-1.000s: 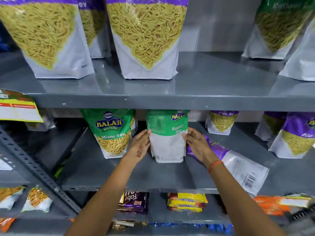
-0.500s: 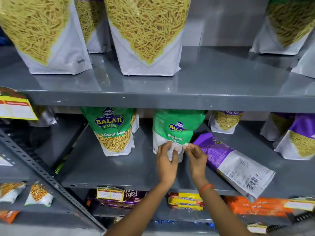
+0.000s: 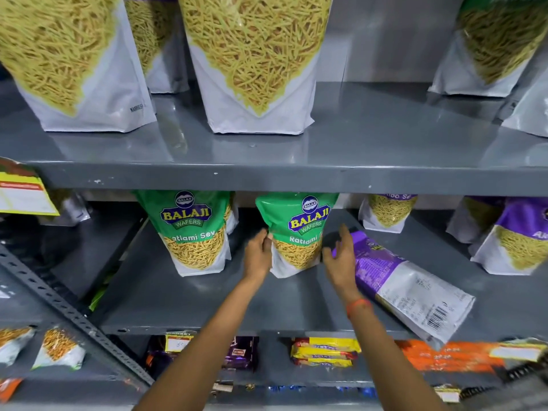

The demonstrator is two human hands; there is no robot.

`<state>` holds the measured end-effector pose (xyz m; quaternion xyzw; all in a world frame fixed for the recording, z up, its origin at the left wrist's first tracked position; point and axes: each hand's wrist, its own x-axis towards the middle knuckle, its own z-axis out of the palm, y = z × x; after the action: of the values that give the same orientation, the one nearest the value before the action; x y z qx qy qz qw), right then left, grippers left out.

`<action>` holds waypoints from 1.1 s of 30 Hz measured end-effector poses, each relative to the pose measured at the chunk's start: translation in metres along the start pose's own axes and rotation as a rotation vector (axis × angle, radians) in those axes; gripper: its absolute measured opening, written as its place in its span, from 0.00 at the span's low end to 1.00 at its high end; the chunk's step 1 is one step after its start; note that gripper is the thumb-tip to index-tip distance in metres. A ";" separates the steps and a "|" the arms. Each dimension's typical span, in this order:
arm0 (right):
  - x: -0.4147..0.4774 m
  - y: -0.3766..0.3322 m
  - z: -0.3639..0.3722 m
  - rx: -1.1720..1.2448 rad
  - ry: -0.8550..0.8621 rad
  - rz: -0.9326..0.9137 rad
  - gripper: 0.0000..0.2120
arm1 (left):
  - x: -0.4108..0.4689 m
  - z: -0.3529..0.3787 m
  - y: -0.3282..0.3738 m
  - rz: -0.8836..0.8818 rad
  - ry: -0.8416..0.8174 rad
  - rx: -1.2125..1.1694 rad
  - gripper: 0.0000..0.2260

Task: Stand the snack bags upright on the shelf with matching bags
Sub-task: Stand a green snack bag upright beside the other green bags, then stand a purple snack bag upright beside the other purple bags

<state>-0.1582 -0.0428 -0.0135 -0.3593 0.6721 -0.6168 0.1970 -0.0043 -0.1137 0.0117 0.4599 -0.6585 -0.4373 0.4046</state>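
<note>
From where I watch, the left end of the middle shelf [image 3: 189, 295] holds a green Ratlami Sev bag [image 3: 192, 232] standing upright, front face out, in the same spot as half a second ago. Just to its right stands the second green bag [image 3: 298, 232], and this is where the change is: half a second ago it was crumpled and leaning, its logo low and the hands pinching its bottom edge; now it stands upright with the Balaji logo and the yellow sev window facing me, squarely beside its match, a narrow gap between the two.

My left hand [image 3: 258, 256] has moved up from the bag's base to its left edge, fingers curled against the side of the bag, touching it; I cannot tell whether it truly grips or only steadies. My right hand [image 3: 341, 256] has let go: it is spread open, fingers apart, just off the bag's right edge, with an orange band [image 3: 358, 305] on the wrist.

Right of that hand, the purple bag [image 3: 406, 286] lies flat on the shelf, back side up with its barcode near the front edge, unmoved. Further right, purple Aloo Sev bags [image 3: 519, 235] stand upright.
</note>
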 end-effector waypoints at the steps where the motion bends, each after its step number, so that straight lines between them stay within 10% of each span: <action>1: 0.011 -0.003 -0.001 0.041 -0.086 0.050 0.31 | 0.006 -0.004 0.000 -0.018 -0.057 -0.041 0.10; 11: -0.003 -0.011 0.012 0.049 -0.142 0.117 0.16 | 0.017 -0.012 -0.007 -0.085 -0.152 -0.136 0.16; 16: -0.014 -0.032 -0.010 -0.249 0.182 -0.212 0.25 | -0.041 0.018 0.000 0.113 0.118 0.123 0.27; 21: -0.017 -0.034 -0.056 -0.498 0.082 -0.445 0.20 | -0.098 0.095 0.027 0.183 0.188 0.305 0.28; 25: 0.018 -0.010 -0.129 -0.944 -0.169 -0.191 0.19 | -0.112 0.159 0.048 -0.244 -0.004 0.099 0.25; 33: 0.062 0.034 -0.243 -0.810 -0.600 0.337 0.22 | -0.127 0.222 0.074 -0.844 -0.068 -0.498 0.15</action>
<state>-0.3790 0.0786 0.0038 -0.4544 0.8189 -0.1378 0.3223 -0.1985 0.0679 0.0012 0.5611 -0.3030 -0.7221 0.2682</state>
